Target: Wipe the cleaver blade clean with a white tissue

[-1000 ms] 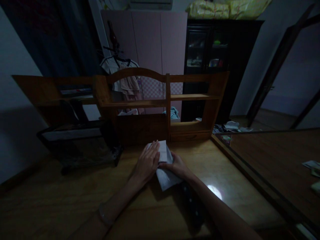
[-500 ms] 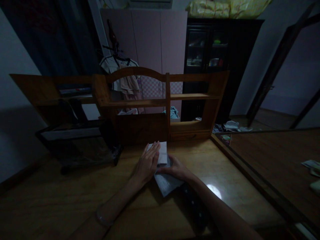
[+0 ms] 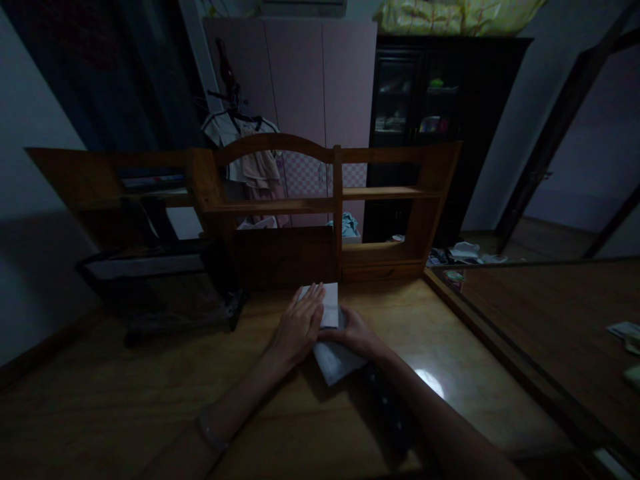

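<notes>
White paper-like pad (image 3: pixel 329 307) is pressed by the left hand (image 3: pixel 301 325), laid flat with fingers together, against a grey flat piece (image 3: pixel 336 363) over the desk (image 3: pixel 405 310), apparently to keep both steady. The grey piece is pinched by the right hand (image 3: pixel 354 331), thumb laid across, fingertips hidden. Both forearms are angled inward; beside the right one, a dark spotted handle (image 3: pixel 387 407) is seen.

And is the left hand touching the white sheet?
Touching. The head view shows the left hand lying on the white sheet, covering part of it.
</notes>
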`<state>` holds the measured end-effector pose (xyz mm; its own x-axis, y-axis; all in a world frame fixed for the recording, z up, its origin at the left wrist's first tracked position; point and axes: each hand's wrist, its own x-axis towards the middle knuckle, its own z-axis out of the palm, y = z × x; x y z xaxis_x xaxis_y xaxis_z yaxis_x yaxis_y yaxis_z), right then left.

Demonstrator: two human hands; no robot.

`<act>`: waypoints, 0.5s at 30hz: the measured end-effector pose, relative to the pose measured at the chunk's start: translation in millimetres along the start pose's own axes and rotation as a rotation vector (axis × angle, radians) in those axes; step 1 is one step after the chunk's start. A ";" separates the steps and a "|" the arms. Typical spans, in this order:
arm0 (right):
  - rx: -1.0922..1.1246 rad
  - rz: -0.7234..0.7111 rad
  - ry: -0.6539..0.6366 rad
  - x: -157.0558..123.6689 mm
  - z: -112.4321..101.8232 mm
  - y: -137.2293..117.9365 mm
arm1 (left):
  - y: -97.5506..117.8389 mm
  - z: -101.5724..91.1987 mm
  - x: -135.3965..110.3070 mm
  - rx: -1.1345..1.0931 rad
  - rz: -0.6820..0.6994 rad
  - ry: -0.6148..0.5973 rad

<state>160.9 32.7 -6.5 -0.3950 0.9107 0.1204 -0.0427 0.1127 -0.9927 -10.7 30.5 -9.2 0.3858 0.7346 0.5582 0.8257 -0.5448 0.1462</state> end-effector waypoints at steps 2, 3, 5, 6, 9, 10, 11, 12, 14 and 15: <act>-0.009 -0.013 0.062 1.8 -1.9 -0.2 | 0.6 -0.6 -0.4 0.007 0.010 0.001; -0.012 -0.018 0.091 2.6 -2.7 -0.1 | 0.8 -1.1 -0.6 0.009 0.008 0.006; -0.018 -0.018 0.140 4.2 -4.1 0.7 | 0.9 -2.0 -0.8 0.008 -0.011 0.029; -0.018 -0.014 0.159 4.9 -4.7 1.4 | 0.7 -2.3 -1.0 0.004 -0.024 0.047; 0.003 -0.018 0.196 6.6 -6.8 3.8 | 0.7 -2.7 -1.7 -0.018 -0.043 0.104; 0.011 -0.027 0.207 7.0 -7.6 4.2 | 1.1 -2.9 -2.1 -0.027 -0.037 0.114; 0.017 -0.038 0.217 7.2 -8.6 4.1 | 1.7 -3.0 -2.4 -0.036 -0.030 0.121; 0.018 -0.051 0.225 7.1 -9.5 3.7 | 2.5 -3.1 -2.7 -0.044 -0.022 0.124; 0.018 -0.073 0.228 6.3 -10.7 1.7 | 3.9 -2.8 -3.2 -0.058 -0.012 0.125; 0.025 -0.076 0.218 5.5 -10.8 0.5 | 4.1 -2.4 -3.3 -0.063 -0.015 0.127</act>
<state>168.6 42.1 -6.3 -0.1819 0.9646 0.1910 -0.0885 0.1774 -0.9802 -9.6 24.9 -8.5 0.3152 0.6880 0.6537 0.8019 -0.5615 0.2043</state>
